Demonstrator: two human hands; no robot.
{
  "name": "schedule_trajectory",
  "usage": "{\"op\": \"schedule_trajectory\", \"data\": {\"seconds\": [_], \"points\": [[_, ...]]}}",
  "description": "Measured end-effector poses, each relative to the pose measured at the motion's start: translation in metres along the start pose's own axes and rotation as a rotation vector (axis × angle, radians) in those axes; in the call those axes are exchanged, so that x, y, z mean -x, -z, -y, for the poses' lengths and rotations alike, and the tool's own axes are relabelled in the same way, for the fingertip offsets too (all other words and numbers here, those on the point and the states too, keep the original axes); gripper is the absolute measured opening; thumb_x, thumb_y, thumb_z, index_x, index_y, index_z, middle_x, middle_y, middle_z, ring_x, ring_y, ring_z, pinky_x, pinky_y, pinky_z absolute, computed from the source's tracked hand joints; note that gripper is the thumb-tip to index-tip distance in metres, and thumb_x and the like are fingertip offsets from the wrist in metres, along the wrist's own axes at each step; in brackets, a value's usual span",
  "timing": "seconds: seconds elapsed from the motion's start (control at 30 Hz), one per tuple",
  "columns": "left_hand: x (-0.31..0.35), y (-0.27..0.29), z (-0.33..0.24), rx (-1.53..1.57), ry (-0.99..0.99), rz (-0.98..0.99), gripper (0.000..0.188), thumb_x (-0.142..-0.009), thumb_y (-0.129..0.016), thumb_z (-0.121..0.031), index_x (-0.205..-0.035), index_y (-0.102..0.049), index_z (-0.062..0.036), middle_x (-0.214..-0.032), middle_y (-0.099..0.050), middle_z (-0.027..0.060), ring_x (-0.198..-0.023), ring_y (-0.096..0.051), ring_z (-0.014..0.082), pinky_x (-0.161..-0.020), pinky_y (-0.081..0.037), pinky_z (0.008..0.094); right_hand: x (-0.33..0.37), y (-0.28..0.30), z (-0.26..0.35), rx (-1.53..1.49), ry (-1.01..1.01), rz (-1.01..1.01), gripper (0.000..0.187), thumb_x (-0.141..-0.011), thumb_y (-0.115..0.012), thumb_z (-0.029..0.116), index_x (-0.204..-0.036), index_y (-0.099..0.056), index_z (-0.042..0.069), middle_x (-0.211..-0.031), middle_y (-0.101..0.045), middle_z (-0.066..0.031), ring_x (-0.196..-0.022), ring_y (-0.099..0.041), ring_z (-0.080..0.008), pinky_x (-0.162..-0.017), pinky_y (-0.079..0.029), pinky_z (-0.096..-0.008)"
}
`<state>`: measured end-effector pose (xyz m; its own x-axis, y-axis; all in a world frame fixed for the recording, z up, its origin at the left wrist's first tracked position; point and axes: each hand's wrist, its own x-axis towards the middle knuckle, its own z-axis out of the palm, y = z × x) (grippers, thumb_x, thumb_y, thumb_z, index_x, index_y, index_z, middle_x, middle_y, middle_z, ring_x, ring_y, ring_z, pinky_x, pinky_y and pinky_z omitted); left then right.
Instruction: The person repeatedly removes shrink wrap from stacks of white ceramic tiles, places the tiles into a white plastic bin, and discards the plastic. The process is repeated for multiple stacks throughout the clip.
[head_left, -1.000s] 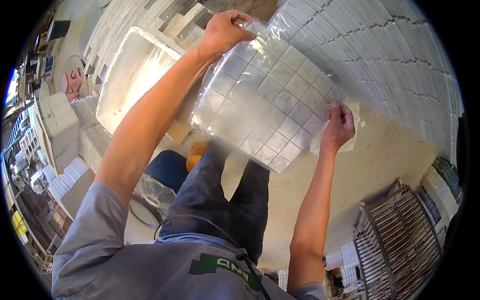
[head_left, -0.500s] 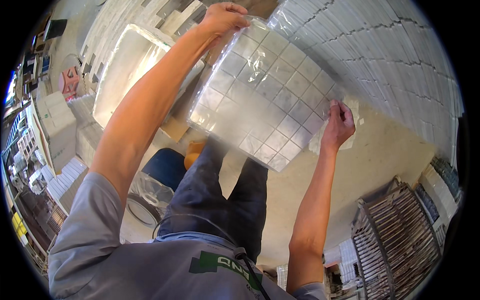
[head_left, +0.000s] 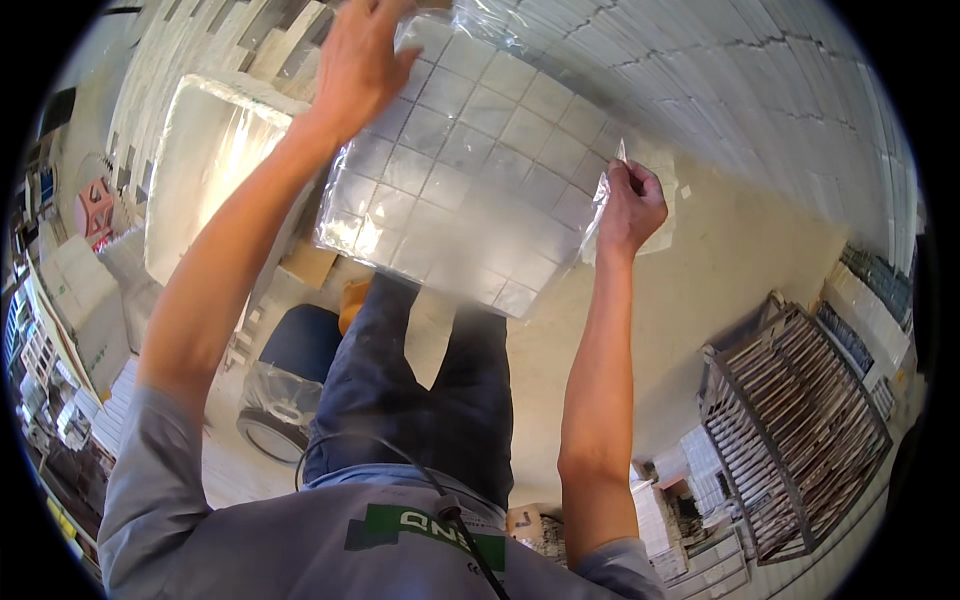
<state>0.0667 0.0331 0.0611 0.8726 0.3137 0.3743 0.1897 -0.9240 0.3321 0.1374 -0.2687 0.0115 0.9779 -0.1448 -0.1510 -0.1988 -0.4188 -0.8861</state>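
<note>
A sheet of square pale grey mosaic tiles (head_left: pixel 455 165), wrapped in a clear plastic bag, lies tilted in front of my legs. My right hand (head_left: pixel 633 205) pinches a gathered fold of the bag's film at the sheet's right edge. At the upper left corner is my left hand (head_left: pixel 362 70), its fingers apart and thumb out, beside or over the wrapped edge. Its fingertips are blurred and partly cut off by the picture's top, and whether it touches the film I cannot tell. What supports the sheet from below is hidden.
A white foam box (head_left: pixel 165 180) stands at the left. Stacked wrapped tiles (head_left: pixel 740 110) rise at the upper right. A slatted crate (head_left: pixel 800 430) stands at the lower right. A blue stool (head_left: pixel 300 343) and a pink stool (head_left: pixel 95 208) are on the left.
My left hand has let go of the bag's upper corner and opened. My right hand has pulled some film into a fold. The sheet appears further left in the picture.
</note>
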Motion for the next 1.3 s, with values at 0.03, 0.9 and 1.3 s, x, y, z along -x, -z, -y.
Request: {"op": "schedule_trajectory", "data": {"seconds": [0.03,0.9,1.3], "points": [[0.016,0.004,-0.004,0.100,0.018,0.117,0.039,-0.072,-0.073,-0.007,-0.108,-0.059,-0.0062,-0.105,-0.056,0.0148,-0.093,-0.056,0.0358,-0.078,-0.049,0.0397,0.000,0.000,0.001,-0.017,-0.014,0.001,0.020,-0.077,-0.069,0.011,-0.087,-0.065,-0.006,-0.075,-0.065,-0.0070,-0.068,-0.057,-0.0125,-0.065,-0.047,-0.0260],[0.129,-0.016,-0.026,0.014,-0.212,0.386,0.050,-0.077,-0.063,-0.016,-0.124,-0.052,-0.0041,-0.120,-0.050,0.0187,-0.110,-0.046,0.0372,-0.096,-0.038,0.0464,-0.025,0.097,-0.302,0.160,-0.349,-0.132,0.047,-0.077,-0.069,0.025,-0.106,-0.058,-0.010,-0.095,-0.064,-0.0194,-0.090,-0.061,-0.0292,-0.080,-0.049,-0.0363],[0.136,0.006,0.008,-0.088,-0.349,0.398,0.047,-0.092,-0.042,-0.016,-0.133,-0.037,0.0062,-0.129,-0.039,0.0228,-0.120,-0.044,0.0338,-0.099,-0.041,0.0395,-0.167,0.169,-0.387,-0.234,-0.536,-0.392,0.041,-0.071,-0.066,0.013,-0.101,-0.057,-0.012,-0.099,-0.064,-0.0179,-0.087,-0.063,-0.0251,-0.078,-0.049,-0.0366]]}}
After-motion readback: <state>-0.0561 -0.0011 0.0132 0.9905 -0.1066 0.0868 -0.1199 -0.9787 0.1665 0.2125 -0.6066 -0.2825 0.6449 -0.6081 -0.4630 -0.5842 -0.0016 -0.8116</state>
